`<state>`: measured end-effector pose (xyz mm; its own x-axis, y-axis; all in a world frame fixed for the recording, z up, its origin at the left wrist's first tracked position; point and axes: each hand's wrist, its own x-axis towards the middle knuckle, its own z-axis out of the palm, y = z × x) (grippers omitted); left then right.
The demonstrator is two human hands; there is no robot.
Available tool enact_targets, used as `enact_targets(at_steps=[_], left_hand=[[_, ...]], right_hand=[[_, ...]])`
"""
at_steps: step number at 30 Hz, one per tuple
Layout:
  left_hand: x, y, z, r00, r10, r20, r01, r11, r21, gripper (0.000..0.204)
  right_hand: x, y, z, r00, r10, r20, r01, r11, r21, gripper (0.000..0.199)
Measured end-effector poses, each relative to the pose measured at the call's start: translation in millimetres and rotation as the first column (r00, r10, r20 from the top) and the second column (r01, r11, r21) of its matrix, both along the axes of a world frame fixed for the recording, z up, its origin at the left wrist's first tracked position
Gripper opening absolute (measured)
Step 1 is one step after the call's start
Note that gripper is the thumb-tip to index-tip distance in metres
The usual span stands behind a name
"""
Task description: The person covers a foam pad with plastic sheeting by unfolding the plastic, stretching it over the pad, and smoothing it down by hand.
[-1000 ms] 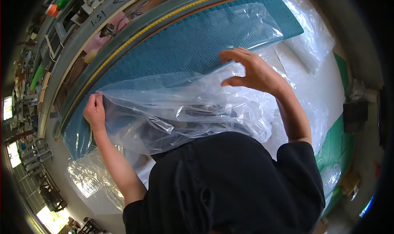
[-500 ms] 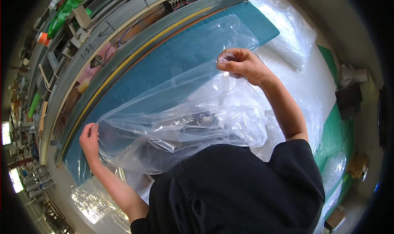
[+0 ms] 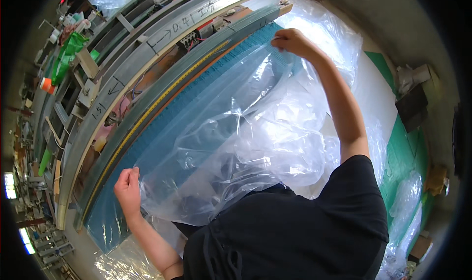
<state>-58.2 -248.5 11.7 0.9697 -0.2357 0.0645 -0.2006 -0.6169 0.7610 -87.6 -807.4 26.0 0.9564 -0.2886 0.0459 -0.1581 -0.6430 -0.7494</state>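
A wide clear plastic sheet stretches between my two hands over a teal-covered work surface. My left hand pinches its edge near the front left end of that surface. At the far right end my right hand pinches the sheet's other corner, fingers pressed together. The sheet's near part hangs in shiny folds toward my black shirt. Whether it is a single layer or a bag I cannot tell.
Along the far side of the teal surface runs a metal bar with a yellow measuring tape. Beyond it lies a long metal rail. More clear plastic is heaped at the right, above a green floor.
My right hand has moved farther away, toward the far end of the teal surface. My left hand sits a little lower and more to the right; the sheet is spread farther over the surface.
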Motion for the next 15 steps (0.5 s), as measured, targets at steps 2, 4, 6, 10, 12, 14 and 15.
enact_targets(at_steps=[2, 4, 6, 10, 12, 14, 15], left_hand=[[4.8, -9.4, -10.5, 0.969, 0.069, 0.237, -0.098, 0.989, 0.109, 0.024], [7.1, -18.8, -14.1, 0.96, 0.095, 0.263, -0.144, 0.975, 0.172, 0.024], [6.9, -22.6, -18.9, 0.947, 0.11, 0.301, -0.195, 0.944, 0.267, 0.025], [6.6, -23.4, -29.7, 0.92, 0.135, 0.367, -0.259, 0.914, 0.312, 0.025], [7.0, -21.2, -34.1, 0.895, 0.112, 0.432, -0.279, 0.896, 0.345, 0.023], [8.0, -21.1, -33.9, 0.897, 0.111, 0.428, -0.265, 0.91, 0.319, 0.022], [8.1, -21.0, -33.2, 0.898, 0.109, 0.426, -0.25, 0.923, 0.291, 0.021]], right_hand=[[27.4, -0.7, -18.8, 0.999, 0.005, -0.035, -0.007, 0.997, -0.073, 0.018], [47.3, -2.6, -31.9, 0.996, -0.008, -0.085, -0.011, 0.975, -0.223, 0.023], [51.9, -8.5, -43.5, 0.996, -0.032, -0.088, 0.005, 0.955, -0.296, 0.024], [59.3, 1.0, -42.3, 0.994, -0.096, -0.058, 0.061, 0.896, -0.439, 0.026], [64.2, -3.4, -49.7, 0.997, -0.044, -0.059, 0.016, 0.911, -0.413, 0.022], [68.1, -5.1, -49.8, 0.999, 0.008, -0.049, -0.027, 0.921, -0.389, 0.018], [68.4, -7.0, -48.2, 0.989, 0.045, -0.141, -0.097, 0.916, -0.388, 0.018]])
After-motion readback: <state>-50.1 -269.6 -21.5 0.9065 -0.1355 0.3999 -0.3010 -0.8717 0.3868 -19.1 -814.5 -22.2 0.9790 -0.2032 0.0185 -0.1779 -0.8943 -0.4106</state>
